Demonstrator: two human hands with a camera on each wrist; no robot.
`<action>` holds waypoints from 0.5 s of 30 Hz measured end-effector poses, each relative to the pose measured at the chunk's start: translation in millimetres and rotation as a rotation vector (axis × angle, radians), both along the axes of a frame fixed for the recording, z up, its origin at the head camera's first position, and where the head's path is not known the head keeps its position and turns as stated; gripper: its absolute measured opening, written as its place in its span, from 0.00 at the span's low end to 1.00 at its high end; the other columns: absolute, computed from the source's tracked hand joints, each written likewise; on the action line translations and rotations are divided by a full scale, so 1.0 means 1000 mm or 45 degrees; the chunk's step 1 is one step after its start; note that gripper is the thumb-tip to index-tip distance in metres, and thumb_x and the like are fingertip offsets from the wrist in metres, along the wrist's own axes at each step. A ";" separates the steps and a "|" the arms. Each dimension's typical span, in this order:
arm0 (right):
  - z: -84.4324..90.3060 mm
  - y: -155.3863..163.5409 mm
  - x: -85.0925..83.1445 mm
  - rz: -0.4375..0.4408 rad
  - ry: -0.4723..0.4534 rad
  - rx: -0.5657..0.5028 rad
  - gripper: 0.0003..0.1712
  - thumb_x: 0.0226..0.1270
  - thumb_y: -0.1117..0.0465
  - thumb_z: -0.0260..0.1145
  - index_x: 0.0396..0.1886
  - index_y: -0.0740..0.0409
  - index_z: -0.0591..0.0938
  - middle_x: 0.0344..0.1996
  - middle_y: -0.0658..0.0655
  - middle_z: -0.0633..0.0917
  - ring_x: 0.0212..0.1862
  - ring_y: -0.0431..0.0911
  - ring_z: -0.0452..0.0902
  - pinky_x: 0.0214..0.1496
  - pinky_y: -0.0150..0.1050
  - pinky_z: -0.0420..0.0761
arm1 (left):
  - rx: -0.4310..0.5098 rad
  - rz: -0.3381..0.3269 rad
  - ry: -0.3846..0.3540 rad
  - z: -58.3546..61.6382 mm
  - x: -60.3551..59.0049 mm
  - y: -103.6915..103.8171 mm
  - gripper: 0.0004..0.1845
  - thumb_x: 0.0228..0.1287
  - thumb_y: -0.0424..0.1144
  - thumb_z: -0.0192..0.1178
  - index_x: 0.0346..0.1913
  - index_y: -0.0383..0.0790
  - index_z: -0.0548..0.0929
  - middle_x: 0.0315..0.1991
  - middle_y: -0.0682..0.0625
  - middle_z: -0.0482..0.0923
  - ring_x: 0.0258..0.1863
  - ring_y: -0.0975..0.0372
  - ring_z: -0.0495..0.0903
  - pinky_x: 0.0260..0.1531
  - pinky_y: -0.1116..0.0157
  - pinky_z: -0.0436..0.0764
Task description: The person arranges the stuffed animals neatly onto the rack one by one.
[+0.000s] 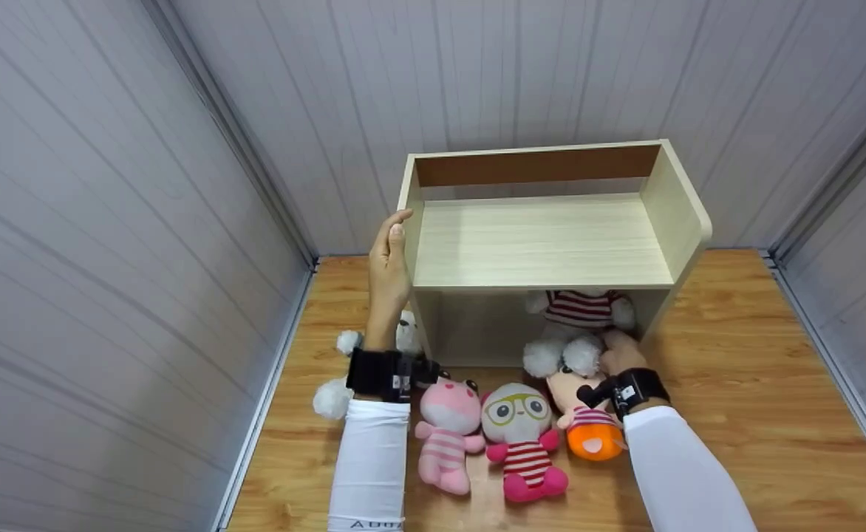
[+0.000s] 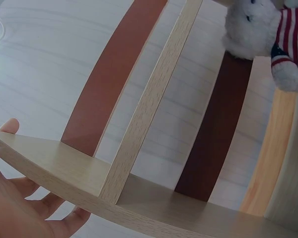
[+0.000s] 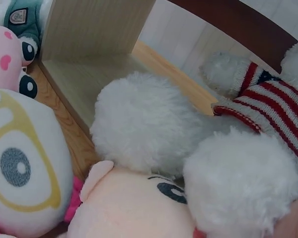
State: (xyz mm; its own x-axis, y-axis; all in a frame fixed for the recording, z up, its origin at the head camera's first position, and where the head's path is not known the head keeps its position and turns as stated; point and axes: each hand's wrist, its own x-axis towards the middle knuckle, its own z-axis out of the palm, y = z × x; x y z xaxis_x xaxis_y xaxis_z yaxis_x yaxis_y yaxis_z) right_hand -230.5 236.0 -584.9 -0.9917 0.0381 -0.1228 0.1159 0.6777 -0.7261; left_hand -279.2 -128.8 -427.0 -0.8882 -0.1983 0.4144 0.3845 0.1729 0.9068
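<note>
A pale wooden shelf (image 1: 544, 240) with two levels stands on the floor. My left hand (image 1: 390, 270) grips its left side panel, with the thumb on one side and the fingers on the other in the left wrist view. A white teddy bear (image 1: 582, 309) in a red-and-white striped sweater sits at the right of the lower level, its fluffy feet poking out in front. My right hand (image 1: 621, 353) is beside the bear's leg, near the right panel. Its fingers are mostly hidden, and only a hand edge shows in the right wrist view.
Before the shelf lie a pink frog-like plush (image 1: 449, 428), a plush with yellow glasses (image 1: 525, 443) and a peach-faced doll in orange (image 1: 588, 421). Another white plush (image 1: 333, 397) lies left, partly behind my left arm. Grey panel walls (image 1: 145, 222) surround the wooden floor (image 1: 758, 414).
</note>
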 end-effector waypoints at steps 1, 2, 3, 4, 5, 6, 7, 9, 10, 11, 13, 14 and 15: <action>-0.001 -0.001 0.000 -0.001 0.007 0.008 0.25 0.55 0.71 0.56 0.55 0.71 0.78 0.54 0.76 0.80 0.51 0.67 0.76 0.59 0.62 0.75 | 0.006 -0.003 0.004 0.000 0.000 0.000 0.20 0.84 0.40 0.41 0.66 0.39 0.78 0.71 0.44 0.74 0.76 0.54 0.66 0.76 0.54 0.63; -0.002 -0.001 0.001 -0.002 0.010 0.007 0.24 0.54 0.72 0.56 0.54 0.71 0.78 0.53 0.75 0.81 0.51 0.66 0.77 0.59 0.62 0.76 | 0.009 -0.003 0.008 0.000 0.000 0.000 0.20 0.84 0.40 0.41 0.66 0.39 0.78 0.71 0.43 0.74 0.76 0.54 0.66 0.76 0.54 0.63; -0.003 -0.002 0.002 0.001 0.011 0.006 0.24 0.55 0.71 0.57 0.54 0.71 0.78 0.52 0.75 0.81 0.50 0.66 0.77 0.58 0.62 0.76 | 0.011 -0.003 0.010 0.000 0.000 -0.001 0.20 0.84 0.40 0.41 0.66 0.39 0.78 0.71 0.43 0.73 0.76 0.54 0.66 0.76 0.54 0.63; -0.004 -0.002 0.002 0.000 0.012 0.000 0.24 0.55 0.71 0.57 0.54 0.70 0.78 0.53 0.75 0.81 0.51 0.66 0.77 0.58 0.62 0.76 | 0.010 0.000 0.010 0.000 0.000 -0.001 0.20 0.84 0.40 0.41 0.66 0.39 0.78 0.71 0.43 0.74 0.76 0.54 0.66 0.76 0.54 0.63; -0.005 -0.002 0.003 0.006 0.011 -0.006 0.24 0.55 0.71 0.57 0.54 0.70 0.78 0.53 0.75 0.81 0.51 0.67 0.77 0.59 0.62 0.76 | 0.009 0.002 0.009 0.000 0.000 -0.001 0.20 0.84 0.40 0.41 0.66 0.39 0.78 0.71 0.43 0.73 0.76 0.54 0.66 0.76 0.54 0.63; -0.005 -0.003 0.004 0.010 0.003 -0.009 0.24 0.56 0.71 0.58 0.55 0.70 0.78 0.54 0.75 0.80 0.53 0.68 0.77 0.60 0.62 0.76 | 0.008 0.005 0.007 0.000 0.001 -0.001 0.20 0.84 0.40 0.41 0.66 0.39 0.78 0.71 0.43 0.73 0.76 0.54 0.66 0.76 0.54 0.63; -0.005 -0.003 0.005 0.014 -0.002 -0.017 0.25 0.56 0.71 0.58 0.56 0.70 0.77 0.55 0.75 0.80 0.54 0.68 0.77 0.61 0.63 0.75 | 0.007 0.007 0.006 0.000 0.001 -0.002 0.20 0.84 0.40 0.41 0.66 0.39 0.78 0.71 0.43 0.73 0.76 0.54 0.66 0.76 0.54 0.63; -0.006 -0.002 0.006 0.026 0.000 -0.027 0.26 0.56 0.72 0.58 0.58 0.71 0.76 0.56 0.76 0.79 0.56 0.69 0.76 0.63 0.63 0.74 | 0.008 0.007 0.008 0.001 0.001 -0.002 0.20 0.84 0.40 0.41 0.66 0.39 0.78 0.71 0.43 0.73 0.76 0.54 0.66 0.76 0.54 0.63; -0.008 -0.001 0.005 0.035 0.018 -0.019 0.27 0.55 0.72 0.58 0.58 0.71 0.76 0.56 0.75 0.79 0.55 0.69 0.76 0.63 0.63 0.75 | 0.010 0.005 0.009 0.001 0.001 -0.002 0.20 0.84 0.40 0.41 0.66 0.39 0.77 0.71 0.43 0.73 0.76 0.54 0.66 0.76 0.54 0.62; -0.008 0.000 0.005 0.041 0.026 -0.019 0.28 0.54 0.72 0.58 0.59 0.72 0.76 0.56 0.75 0.79 0.56 0.69 0.76 0.63 0.63 0.74 | 0.011 0.005 0.009 0.001 0.001 -0.002 0.20 0.84 0.40 0.41 0.66 0.39 0.77 0.71 0.43 0.73 0.76 0.54 0.66 0.76 0.54 0.62; -0.010 0.002 0.005 0.050 0.041 -0.020 0.31 0.51 0.72 0.58 0.59 0.72 0.76 0.57 0.76 0.79 0.54 0.68 0.76 0.61 0.62 0.76 | 0.012 0.006 0.009 0.001 0.001 -0.002 0.20 0.84 0.40 0.41 0.66 0.39 0.77 0.71 0.44 0.74 0.76 0.54 0.65 0.76 0.54 0.62; -0.011 0.003 0.006 0.053 0.047 -0.017 0.32 0.49 0.73 0.58 0.60 0.72 0.76 0.57 0.75 0.79 0.53 0.68 0.75 0.60 0.61 0.76 | 0.013 0.006 0.008 0.001 0.001 -0.002 0.20 0.84 0.40 0.41 0.66 0.39 0.77 0.71 0.44 0.74 0.76 0.54 0.65 0.76 0.54 0.62; -0.013 0.004 0.006 0.054 0.049 -0.018 0.34 0.47 0.73 0.58 0.61 0.71 0.75 0.57 0.75 0.78 0.53 0.67 0.75 0.58 0.60 0.77 | 0.014 0.005 0.007 0.001 0.001 -0.002 0.20 0.84 0.40 0.41 0.66 0.39 0.77 0.71 0.44 0.74 0.76 0.54 0.65 0.76 0.54 0.62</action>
State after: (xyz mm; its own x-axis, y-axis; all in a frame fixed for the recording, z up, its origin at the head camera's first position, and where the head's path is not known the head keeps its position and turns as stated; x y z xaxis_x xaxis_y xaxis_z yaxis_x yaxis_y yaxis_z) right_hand -224.8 240.4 -598.1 -0.9964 -0.0052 -0.0848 0.0594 0.6713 -0.7388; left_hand -278.4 -130.5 -425.9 -0.8852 -0.2066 0.4168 0.3885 0.1644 0.9067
